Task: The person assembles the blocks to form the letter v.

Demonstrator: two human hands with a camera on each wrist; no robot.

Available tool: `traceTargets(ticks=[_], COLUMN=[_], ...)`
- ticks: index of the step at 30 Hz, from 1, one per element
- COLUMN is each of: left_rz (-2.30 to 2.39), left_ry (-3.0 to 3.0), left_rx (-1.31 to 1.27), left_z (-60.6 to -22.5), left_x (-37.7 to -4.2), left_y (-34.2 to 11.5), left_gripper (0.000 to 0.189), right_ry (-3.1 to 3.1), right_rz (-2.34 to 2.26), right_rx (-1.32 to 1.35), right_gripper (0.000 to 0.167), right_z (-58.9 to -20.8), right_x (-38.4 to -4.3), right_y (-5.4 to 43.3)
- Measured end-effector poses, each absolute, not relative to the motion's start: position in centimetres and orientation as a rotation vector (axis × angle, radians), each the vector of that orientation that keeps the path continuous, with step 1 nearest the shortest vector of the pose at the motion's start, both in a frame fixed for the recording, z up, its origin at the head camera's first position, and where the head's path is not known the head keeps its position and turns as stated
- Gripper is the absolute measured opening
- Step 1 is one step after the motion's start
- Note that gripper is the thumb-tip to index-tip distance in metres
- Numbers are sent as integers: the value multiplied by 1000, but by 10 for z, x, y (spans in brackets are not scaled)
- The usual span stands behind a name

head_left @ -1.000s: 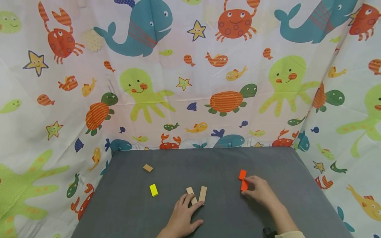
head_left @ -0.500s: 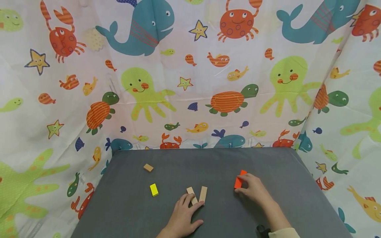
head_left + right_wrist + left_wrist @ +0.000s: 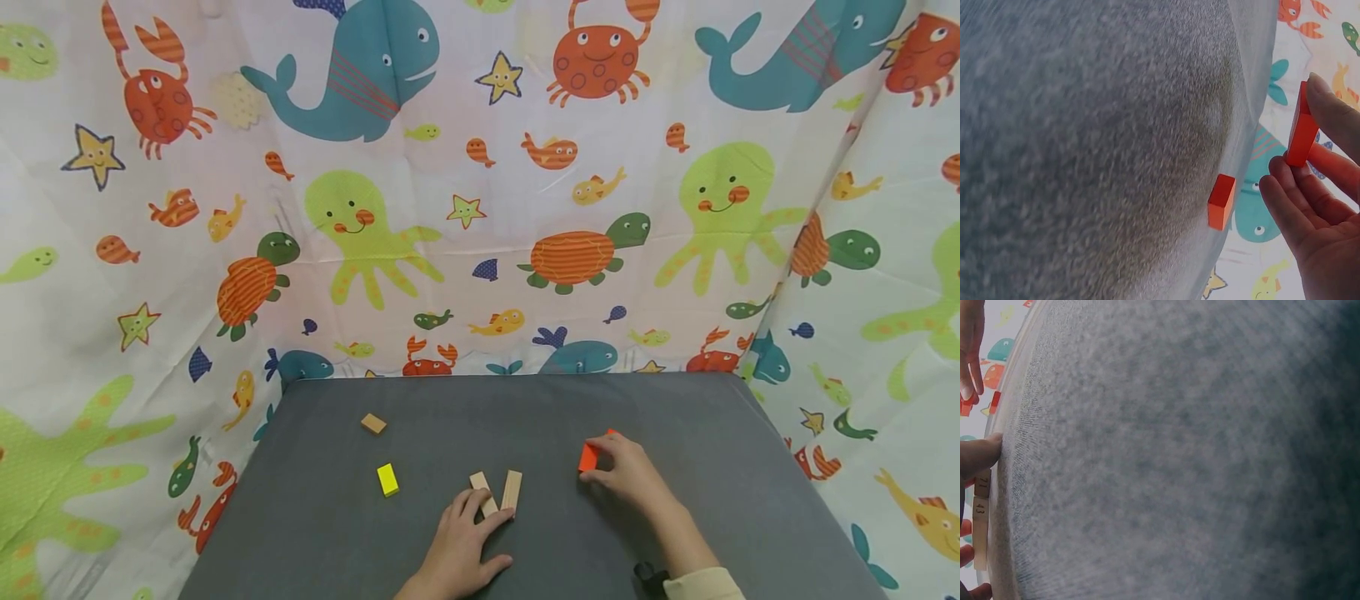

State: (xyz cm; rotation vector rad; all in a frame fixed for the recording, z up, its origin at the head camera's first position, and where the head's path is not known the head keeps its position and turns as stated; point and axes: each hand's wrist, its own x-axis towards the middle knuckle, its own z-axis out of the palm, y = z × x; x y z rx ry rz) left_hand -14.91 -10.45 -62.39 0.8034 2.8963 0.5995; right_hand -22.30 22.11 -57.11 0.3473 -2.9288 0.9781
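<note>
My right hand [image 3: 630, 477] pinches an orange-red block [image 3: 588, 457] between thumb and fingers. In the right wrist view that held block [image 3: 1301, 134] is off the table. A second orange-red block [image 3: 1220, 203] stands on the cloth, mostly hidden behind the hand in the head view. My left hand [image 3: 459, 546] rests at two plain wooden blocks, its fingertips touching their near ends. The left wooden block [image 3: 483, 490] and the right wooden block [image 3: 512, 488] lie at a slight angle to each other. Numbers 43 and 71 show on block ends [image 3: 980, 506] in the left wrist view.
A yellow block [image 3: 387, 480] lies left of my left hand. Farther back is a short wooden block [image 3: 373, 424]. Grey cloth [image 3: 322, 533] covers the table, and a curtain [image 3: 465, 275] printed with sea animals hangs behind it and along the sides.
My right hand has taken one orange-red block away from the other and moved it left. The left hand and the wooden blocks have stayed put.
</note>
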Motion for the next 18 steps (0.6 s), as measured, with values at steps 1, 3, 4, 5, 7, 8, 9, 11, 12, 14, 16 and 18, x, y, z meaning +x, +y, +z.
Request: traceTargets(ticks=[1,3,4,5,7,8,9,11,12,14,16,18], left_rz=[599,598,596,596,594,595,596,602,604,606,605,602], left_ry=[2895,2897,2897,2896,2893,2892,2890,2886,2884,2883,2881,2882], left_rx=[805,805,805,804,798,795,792,787,786,781,780,780], left_z=[-624,-625,-625,-625,-625,-625,-625,-624,-624,-623,-622,-622], left_x=[-149,-149,-149,-149,-149,-149,-149,-149,-149,-149,-149,-150], left_y=[-105,-104,-105,-104,-104,-104,-104,-104,-104,-104,-104,-104], left_gripper=[62,62,62,62,62,63,62,62,62,62,62,63], right_ry=[-2928,-2927,-2928,-2928,-2927,-2924,-2919,-2908,-2902,-2886,-2877,-2872], right_rz=[977,974,977,983,995,994,1002,1015,1018,1018,1028,1030], right_rx=[352,353,351,350,347,349,352,355,356,370,370,370], right_gripper=[59,59,59,59,59,59,59,59,60,60,60,60], right_z=[-572,-572,-572,-572,-571,-571,-571,-570,-570,-570,-570,-570], right_x=[-224,-225,-225,-226,-226,-226,-226,-227,-226,-227,-227,-228], right_y=[220,218,217,216,213,212,211,208,206,204,201,199])
